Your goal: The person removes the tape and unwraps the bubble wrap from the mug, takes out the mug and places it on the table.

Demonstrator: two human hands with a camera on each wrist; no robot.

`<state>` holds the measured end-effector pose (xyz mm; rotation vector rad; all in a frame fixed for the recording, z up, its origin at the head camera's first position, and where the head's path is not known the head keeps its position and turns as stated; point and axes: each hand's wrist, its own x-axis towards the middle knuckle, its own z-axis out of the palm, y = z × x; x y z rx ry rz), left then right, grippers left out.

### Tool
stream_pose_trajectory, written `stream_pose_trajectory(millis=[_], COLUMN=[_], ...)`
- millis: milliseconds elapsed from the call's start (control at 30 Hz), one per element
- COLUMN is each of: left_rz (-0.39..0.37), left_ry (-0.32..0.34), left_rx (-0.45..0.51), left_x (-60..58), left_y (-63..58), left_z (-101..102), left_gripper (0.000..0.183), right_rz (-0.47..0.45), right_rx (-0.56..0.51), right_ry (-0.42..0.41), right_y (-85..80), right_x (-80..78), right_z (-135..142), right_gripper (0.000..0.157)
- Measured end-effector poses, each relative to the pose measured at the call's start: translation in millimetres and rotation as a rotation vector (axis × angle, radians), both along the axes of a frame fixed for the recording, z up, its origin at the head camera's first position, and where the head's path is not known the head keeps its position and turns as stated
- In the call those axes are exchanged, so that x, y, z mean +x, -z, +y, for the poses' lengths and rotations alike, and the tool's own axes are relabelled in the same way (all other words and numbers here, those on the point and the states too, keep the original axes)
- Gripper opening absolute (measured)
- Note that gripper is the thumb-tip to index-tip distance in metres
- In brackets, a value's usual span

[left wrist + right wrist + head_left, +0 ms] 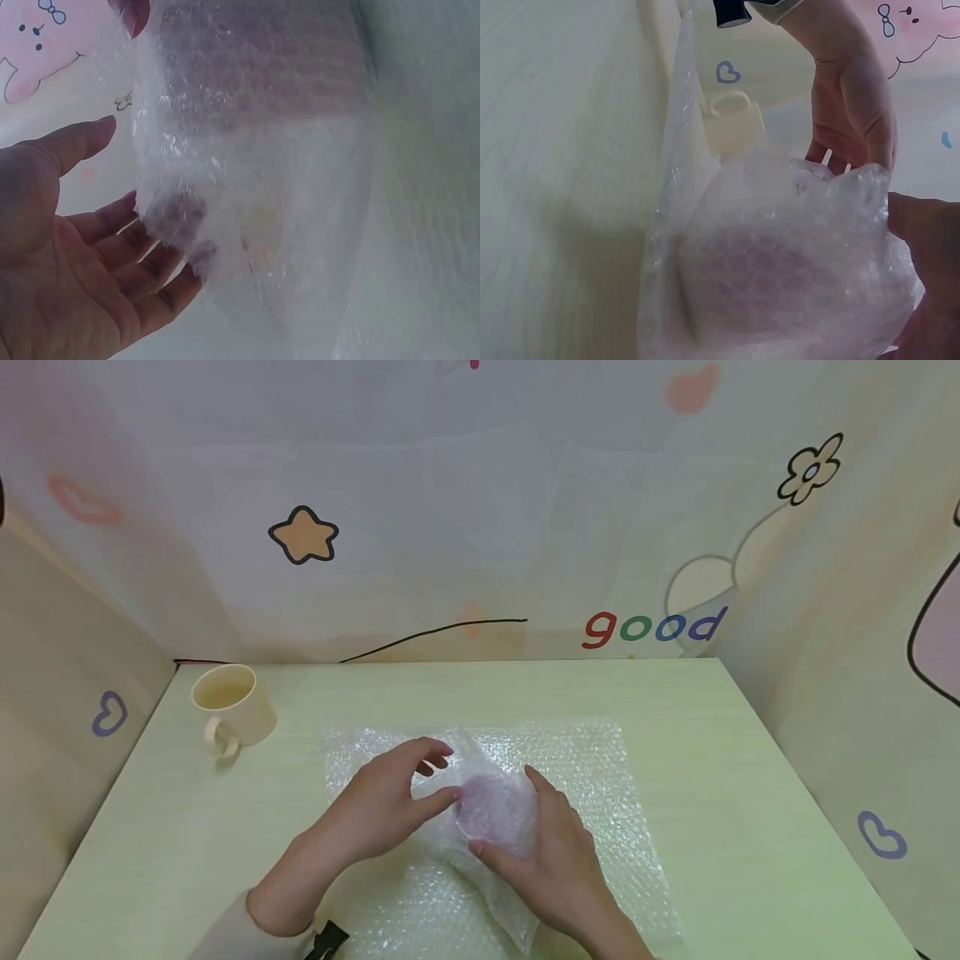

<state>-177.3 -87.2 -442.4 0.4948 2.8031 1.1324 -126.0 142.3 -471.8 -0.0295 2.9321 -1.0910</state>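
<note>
A pinkish-purple, rounded object point(493, 810) sits inside a layer of bubble wrap, which blurs its exact kind. My right hand point(558, 864) grips it from the right, thumb at the near side and fingers around the far side. At its left is my left hand point(386, 797), fingers loosely bent and thumb tip right at the wrap. In the left wrist view, the fingertips of the left hand point(90, 270) show through a loose flap of wrap point(300, 195). The wrapped object point(772, 285) fills the lower middle of the right wrist view.
A spread sheet of bubble wrap point(600, 793) lies under the hands on the pale green table point(750, 827). A cream mug point(251, 718) stands at the back left, handle toward the front. Printed cloth walls point(450, 510) enclose the back and sides.
</note>
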Motion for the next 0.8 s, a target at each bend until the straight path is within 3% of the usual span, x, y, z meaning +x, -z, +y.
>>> stream_pose_trajectory(millis=[300,500,667,800], left_rz=[0.046,0.210,0.388,0.407], left_ry=[0.049,0.055,0.139,0.211], left_rx=[-0.006,-0.095,-0.232,-0.297], left_x=[2.6,2.7,0.6,2.0], left_y=[2.8,11.1,19.2,23.0], left_z=[20,31,37,39], left_gripper=[0.050,0.059,0.057,0.047], right_rz=[-0.021,-0.048,-0.063,-0.056], right_rx=[-0.089,-0.105,-0.106,-0.115], right_ry=[-0.026,-0.039,-0.045,-0.056], right_y=[-1.8,-4.9,-10.2,-13.6], right_x=[-2.1,-1.6,0.1,2.4], right_z=[10,14,16,20], right_gripper=[0.097,0.097,0.095,0.087])
